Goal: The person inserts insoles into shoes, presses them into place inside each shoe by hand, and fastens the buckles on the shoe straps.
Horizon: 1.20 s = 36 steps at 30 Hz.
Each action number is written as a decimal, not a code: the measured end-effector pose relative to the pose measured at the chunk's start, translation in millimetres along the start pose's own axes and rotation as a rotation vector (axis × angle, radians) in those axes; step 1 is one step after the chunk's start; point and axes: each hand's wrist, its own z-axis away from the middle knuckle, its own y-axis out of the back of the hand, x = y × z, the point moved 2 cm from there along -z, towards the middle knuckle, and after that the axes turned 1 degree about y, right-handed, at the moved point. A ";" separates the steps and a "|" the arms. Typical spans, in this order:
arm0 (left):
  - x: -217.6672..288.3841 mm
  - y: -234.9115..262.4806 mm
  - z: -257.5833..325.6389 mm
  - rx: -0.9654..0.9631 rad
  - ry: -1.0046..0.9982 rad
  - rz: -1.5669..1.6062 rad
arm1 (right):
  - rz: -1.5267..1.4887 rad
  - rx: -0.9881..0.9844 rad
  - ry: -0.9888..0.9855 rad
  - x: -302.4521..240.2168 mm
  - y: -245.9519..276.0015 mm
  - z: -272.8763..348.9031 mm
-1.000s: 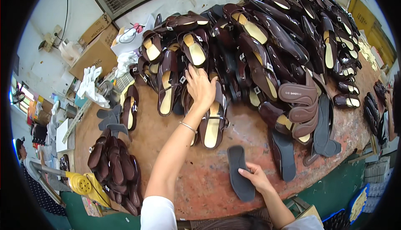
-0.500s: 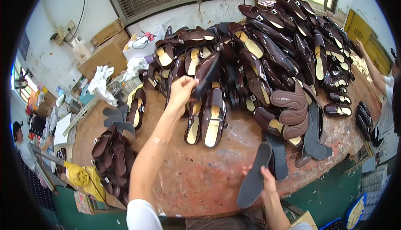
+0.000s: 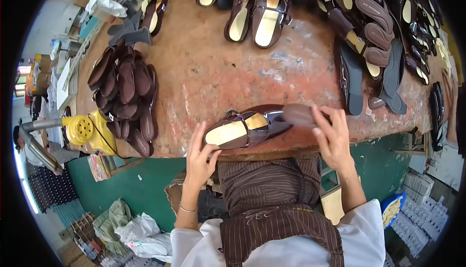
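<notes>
A dark burgundy patent shoe with a strap lies sideways at the table's front edge, its pale inner sole facing up and its toe to the right. My left hand grips the shoe's heel end, thumb and fingers on either side. Between the fingers of my right hand is one end of a brown insole, slightly blurred. The insole's other end overlaps the shoe's toe; whether the two touch, I cannot tell.
Burgundy shoes line the far side of the table. Brown insoles and grey ones lie at the right. A heap of brown shoe pieces sits at the left, near a yellow lamp-like device. Another person's arm shows far right.
My left hand has come back from the far pile, and a shoe now lies before me. The insole in my right hand now shows brown instead of grey. The view has tilted down.
</notes>
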 end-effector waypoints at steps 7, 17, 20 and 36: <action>0.9 -32.0 37.1 0.418 0.707 0.507 | 0.049 -0.125 0.317 -26.1 -58.7 -8.5; -9.9 -35.8 14.4 0.386 0.683 0.659 | -0.199 -0.199 0.414 -68.5 -142.5 -47.4; -14.9 -38.7 16.8 0.410 0.681 0.722 | -0.187 -0.230 0.411 -72.6 -150.0 -51.8; -24.8 -38.9 2.7 0.420 0.913 1.033 | -0.117 -0.616 0.774 -76.1 -154.4 -63.8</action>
